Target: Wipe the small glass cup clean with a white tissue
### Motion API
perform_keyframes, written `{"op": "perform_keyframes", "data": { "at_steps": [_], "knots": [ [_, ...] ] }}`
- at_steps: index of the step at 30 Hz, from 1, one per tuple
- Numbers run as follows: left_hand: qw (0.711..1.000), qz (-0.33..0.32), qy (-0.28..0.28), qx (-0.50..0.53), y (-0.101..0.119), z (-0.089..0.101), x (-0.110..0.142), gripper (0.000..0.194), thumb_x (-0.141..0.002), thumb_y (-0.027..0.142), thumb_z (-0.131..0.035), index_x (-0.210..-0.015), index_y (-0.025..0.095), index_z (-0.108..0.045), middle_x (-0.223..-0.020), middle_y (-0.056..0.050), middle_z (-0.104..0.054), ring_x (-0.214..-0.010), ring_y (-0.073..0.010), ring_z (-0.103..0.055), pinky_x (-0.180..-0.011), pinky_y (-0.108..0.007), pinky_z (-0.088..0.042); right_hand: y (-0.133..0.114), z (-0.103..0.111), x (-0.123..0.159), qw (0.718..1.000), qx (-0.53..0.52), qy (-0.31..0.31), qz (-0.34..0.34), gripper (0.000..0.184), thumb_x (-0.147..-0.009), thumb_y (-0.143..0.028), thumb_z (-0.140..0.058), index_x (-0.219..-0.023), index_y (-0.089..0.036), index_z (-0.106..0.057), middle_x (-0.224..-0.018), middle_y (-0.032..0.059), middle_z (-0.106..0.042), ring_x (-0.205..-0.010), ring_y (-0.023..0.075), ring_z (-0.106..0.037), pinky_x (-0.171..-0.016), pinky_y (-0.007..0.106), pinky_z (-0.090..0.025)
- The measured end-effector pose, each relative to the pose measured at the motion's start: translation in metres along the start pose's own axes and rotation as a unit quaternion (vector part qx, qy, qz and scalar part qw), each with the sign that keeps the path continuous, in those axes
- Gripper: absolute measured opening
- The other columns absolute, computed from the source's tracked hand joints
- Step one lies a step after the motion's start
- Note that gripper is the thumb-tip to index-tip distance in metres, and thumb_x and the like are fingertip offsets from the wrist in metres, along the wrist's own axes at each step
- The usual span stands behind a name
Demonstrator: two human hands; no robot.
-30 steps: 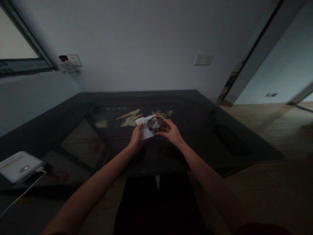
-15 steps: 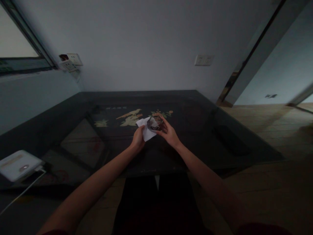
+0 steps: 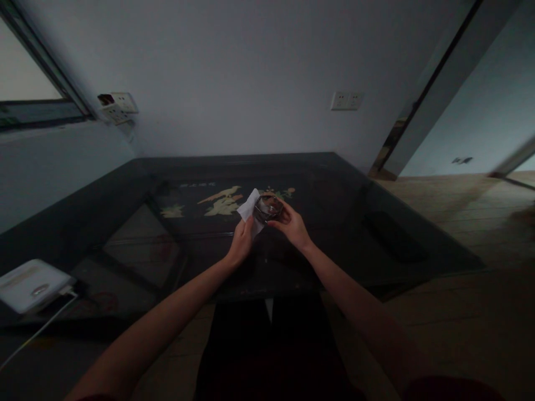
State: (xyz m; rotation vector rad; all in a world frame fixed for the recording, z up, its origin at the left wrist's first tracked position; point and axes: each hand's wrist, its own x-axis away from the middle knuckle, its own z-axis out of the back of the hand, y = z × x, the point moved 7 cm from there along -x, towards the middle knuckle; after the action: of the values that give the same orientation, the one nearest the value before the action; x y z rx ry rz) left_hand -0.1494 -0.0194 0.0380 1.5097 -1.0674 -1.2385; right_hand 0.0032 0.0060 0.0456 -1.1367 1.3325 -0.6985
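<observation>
My right hand point(image 3: 291, 226) is closed around a small clear glass dish point(image 3: 268, 208), holding it just above the dark glass table point(image 3: 334, 234). My left hand point(image 3: 241, 244) pinches a white tissue point(image 3: 249, 207), which is pressed against the left side of the dish. Both hands meet over the middle of the table, in front of a bird-and-flower picture point(image 3: 223, 201) under the glass.
A white box with a cable point(image 3: 30, 284) lies at the table's left near corner. Wall sockets point(image 3: 346, 101) and a power strip point(image 3: 116, 107) are on the walls. A dark flat shape point(image 3: 393, 236) shows at the table's right. Wooden floor point(image 3: 472, 223) stretches to the right.
My left hand has shifted right and slightly up with the tissue, which now stands more upright against the dish. My right hand has turned the dish a little.
</observation>
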Motion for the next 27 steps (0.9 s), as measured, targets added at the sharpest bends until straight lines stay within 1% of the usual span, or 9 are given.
{"op": "perform_keyframes", "data": {
  "at_steps": [6, 9, 12, 14, 17, 19, 21, 23, 27],
  "knots": [
    [0.997, -0.067, 0.000, -0.048, 0.014, 0.005, -0.005, 0.045, -0.085, 0.049, -0.049, -0.107, 0.013, -0.065, -0.116, -0.008, -0.066, -0.115, -0.0238, -0.054, -0.103, -0.032, -0.037, 0.003, -0.006, 0.003, 0.998, -0.025, -0.041, -0.049, 0.089, -0.047, -0.025, -0.087, -0.129, -0.019, -0.050, -0.119, 0.0092, -0.065, -0.111, 0.0263, -0.061, -0.103, 0.042, -0.045],
    [0.998, -0.060, 0.000, -0.034, 0.012, 0.008, -0.010, 0.050, -0.083, 0.054, -0.050, -0.104, 0.012, -0.066, -0.112, -0.009, -0.068, -0.111, -0.0251, -0.057, -0.100, -0.034, -0.040, 0.003, -0.013, 0.007, 0.994, -0.029, -0.078, -0.064, 0.086, -0.046, -0.019, -0.087, -0.125, -0.020, -0.053, -0.118, 0.0084, -0.065, -0.109, 0.0260, -0.062, -0.099, 0.043, -0.048],
    [1.000, -0.004, 0.002, 0.018, 0.001, 0.010, -0.016, 0.045, -0.080, 0.051, -0.053, -0.096, 0.012, -0.068, -0.102, -0.008, -0.071, -0.103, -0.0247, -0.061, -0.094, -0.034, -0.044, 0.003, -0.019, 0.010, 0.989, -0.038, -0.116, -0.084, 0.085, -0.047, -0.017, -0.087, -0.124, -0.022, -0.054, -0.118, 0.0077, -0.065, -0.107, 0.0258, -0.063, -0.096, 0.044, -0.050],
    [0.996, 0.048, 0.017, 0.078, -0.008, 0.011, -0.018, 0.038, -0.080, 0.046, -0.056, -0.095, 0.013, -0.067, -0.097, -0.007, -0.072, -0.098, -0.0229, -0.063, -0.091, -0.032, -0.047, 0.003, -0.020, 0.011, 0.987, -0.043, -0.123, -0.091, 0.083, -0.048, -0.016, -0.086, -0.124, -0.023, -0.054, -0.117, 0.0071, -0.065, -0.106, 0.0251, -0.064, -0.096, 0.045, -0.050],
    [0.972, 0.145, 0.050, 0.178, -0.019, 0.009, -0.017, 0.030, -0.081, 0.037, -0.056, -0.097, 0.013, -0.065, -0.088, -0.005, -0.072, -0.084, -0.0189, -0.066, -0.082, -0.030, -0.051, 0.003, -0.018, 0.010, 0.988, -0.049, -0.111, -0.097, 0.080, -0.048, -0.015, -0.086, -0.122, -0.023, -0.055, -0.115, 0.0059, -0.066, -0.103, 0.0240, -0.065, -0.097, 0.046, -0.049],
    [0.952, 0.195, 0.053, 0.230, -0.022, 0.003, -0.014, 0.028, -0.082, 0.033, -0.054, -0.097, 0.012, -0.064, -0.083, -0.005, -0.072, -0.075, -0.0168, -0.067, -0.078, -0.029, -0.053, 0.003, -0.015, 0.008, 0.989, -0.056, -0.094, -0.095, 0.078, -0.049, -0.015, -0.085, -0.121, -0.024, -0.056, -0.115, 0.0050, -0.066, -0.102, 0.0231, -0.065, -0.098, 0.047, -0.048],
    [0.938, 0.222, 0.039, 0.263, -0.023, -0.005, -0.011, 0.026, -0.083, 0.030, -0.052, -0.098, 0.011, -0.063, -0.081, -0.005, -0.071, -0.070, -0.0164, -0.067, -0.076, -0.030, -0.054, 0.003, -0.012, 0.006, 0.992, -0.065, -0.073, -0.085, 0.075, -0.049, -0.016, -0.085, -0.118, -0.025, -0.057, -0.116, 0.0041, -0.065, -0.100, 0.0222, -0.066, -0.098, 0.046, -0.049],
    [0.931, 0.236, 0.023, 0.277, -0.023, -0.010, -0.008, 0.026, -0.083, 0.027, -0.051, -0.100, 0.011, -0.063, -0.081, -0.006, -0.072, -0.071, -0.0172, -0.067, -0.077, -0.032, -0.054, 0.002, -0.008, 0.003, 0.993, -0.074, -0.058, -0.072, 0.073, -0.050, -0.017, -0.085, -0.117, -0.026, -0.058, -0.119, 0.0037, -0.063, -0.100, 0.0221, -0.065, -0.096, 0.044, -0.050],
    [0.931, 0.240, -0.012, 0.273, -0.022, -0.017, -0.007, 0.028, -0.084, 0.026, -0.050, -0.104, 0.011, -0.062, -0.084, -0.008, -0.072, -0.076, -0.0188, -0.068, -0.081, -0.034, -0.054, 0.002, -0.003, 0.000, 0.996, -0.058, -0.044, -0.055, 0.079, -0.052, -0.022, -0.085, -0.123, -0.027, -0.053, -0.123, 0.0052, -0.060, -0.103, 0.0232, -0.064, -0.093, 0.043, -0.052]
  ]
}}
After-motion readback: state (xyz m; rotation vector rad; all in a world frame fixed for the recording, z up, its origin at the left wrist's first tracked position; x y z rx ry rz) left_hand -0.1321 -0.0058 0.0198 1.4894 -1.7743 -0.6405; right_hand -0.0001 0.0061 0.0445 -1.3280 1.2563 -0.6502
